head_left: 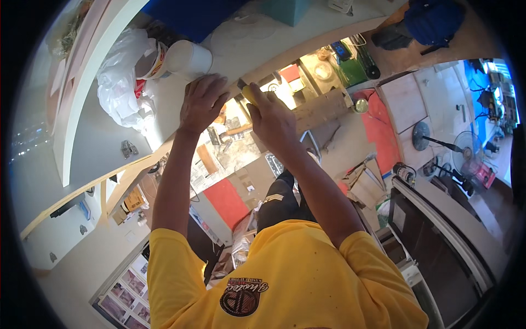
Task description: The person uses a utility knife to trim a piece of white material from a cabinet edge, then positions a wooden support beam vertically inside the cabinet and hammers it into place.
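Yellow-handled cutter [249, 95], gripped in right hand [272, 119]. Left hand [201, 105], hold indiscernible, placed at counter [233, 55] edge; could be nicked by cutter slip.

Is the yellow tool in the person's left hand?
No, the yellow tool is gripped in the right hand, and the left hand is apart from it.

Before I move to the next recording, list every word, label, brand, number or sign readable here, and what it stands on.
Wording is not copied out here; only its places are given.
Yellow shirt: lettering beside a dark round emblem, upside down in this view.
Dark trousers: gold mark, too small to read.
Picture sheets: any writing too small to read.
Yellow tool in the right hand: no readable marking.
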`<state>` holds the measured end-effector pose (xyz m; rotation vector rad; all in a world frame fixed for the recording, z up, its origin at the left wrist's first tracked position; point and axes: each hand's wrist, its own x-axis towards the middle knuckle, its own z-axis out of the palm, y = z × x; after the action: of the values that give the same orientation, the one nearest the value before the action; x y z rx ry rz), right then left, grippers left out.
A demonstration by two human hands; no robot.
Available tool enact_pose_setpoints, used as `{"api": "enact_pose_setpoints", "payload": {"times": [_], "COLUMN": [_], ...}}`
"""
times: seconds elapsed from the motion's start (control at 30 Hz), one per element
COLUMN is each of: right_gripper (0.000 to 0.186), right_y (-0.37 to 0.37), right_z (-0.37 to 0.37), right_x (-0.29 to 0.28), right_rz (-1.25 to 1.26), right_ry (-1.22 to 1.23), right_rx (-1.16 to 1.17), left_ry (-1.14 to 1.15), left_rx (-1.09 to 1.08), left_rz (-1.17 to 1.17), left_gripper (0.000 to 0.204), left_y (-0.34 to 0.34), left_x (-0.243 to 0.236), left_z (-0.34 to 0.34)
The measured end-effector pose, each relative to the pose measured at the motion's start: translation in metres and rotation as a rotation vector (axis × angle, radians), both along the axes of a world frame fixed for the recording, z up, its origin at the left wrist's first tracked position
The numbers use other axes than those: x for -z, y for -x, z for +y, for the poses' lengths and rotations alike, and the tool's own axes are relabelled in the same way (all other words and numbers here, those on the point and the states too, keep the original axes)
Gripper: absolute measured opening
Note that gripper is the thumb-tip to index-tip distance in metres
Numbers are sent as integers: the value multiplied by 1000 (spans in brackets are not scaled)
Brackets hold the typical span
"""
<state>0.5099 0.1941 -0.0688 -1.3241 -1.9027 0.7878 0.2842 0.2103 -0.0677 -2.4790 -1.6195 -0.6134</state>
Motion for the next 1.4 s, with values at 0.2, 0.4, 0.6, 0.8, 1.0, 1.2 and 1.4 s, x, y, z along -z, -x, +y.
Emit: {"api": "enact_pose_setpoints", "payload": {"times": [0.2, 0.4, 0.6, 0.8, 1.0, 1.2, 1.4], "right_gripper": [43, 42, 43, 41, 40, 40, 44], "right_y": [13, 22, 26, 30, 26, 39, 39], "right_z": [9, -4, 6, 5, 3, -10, -8], "right_x": [-1, -14, -11, -13, -19, -12, -8], "right_rz": [-138, -188, -123, -150, -201, -140, -168], "right_ry": [-14, 53, 50, 17, 52, 35, 21], "right_rx": [118, 51, 76, 90, 71, 34, 2], "left_ry": [56, 86, 31, 42, 63, 55, 60], "left_rx": [-56, -64, -37, -36, -40, -32, -31], "left_rz": [-128, -148, -142, -164, -181, -171, -225], "left_gripper": [41, 43, 42, 43, 43, 45, 45], "left_y": [-4, 3, 4, 6, 7, 7, 8], "left_x": [1, 3, 4, 5, 8, 5, 8], "left_z": [3, 1, 1, 2, 3, 1, 1]}}
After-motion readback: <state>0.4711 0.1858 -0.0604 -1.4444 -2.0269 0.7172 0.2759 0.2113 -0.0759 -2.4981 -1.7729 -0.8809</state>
